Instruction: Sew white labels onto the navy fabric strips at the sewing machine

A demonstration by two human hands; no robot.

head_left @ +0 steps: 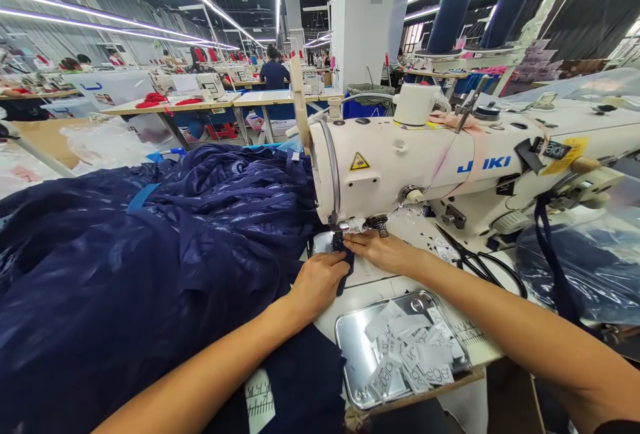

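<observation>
A white sewing machine (pixel 395 154) stands over the table, its needle area above a narrow part of the navy fabric (pixel 200 241). My left hand (pixel 320 281) rests on that fabric just in front of the presser foot, fingers together and pressing it down. On the other side, my right hand (pixel 373 249) has its fingertips on the fabric's right edge, close to the needle area. The fingers of my right hand are close together. The bulk of the fabric is heaped on the left. The exact stitching point is partly hidden by the machine head.
A metal tray (pixel 353 361) of white labels (pixel 425 354) sits at the front edge. Black scissors (pixel 480 264) lie right of my right hand, near a clear plastic bag (pixel 585 267). Navy thread cones (pixel 447 19) stand above the machine. A person (pixel 274 73) sits far ahead.
</observation>
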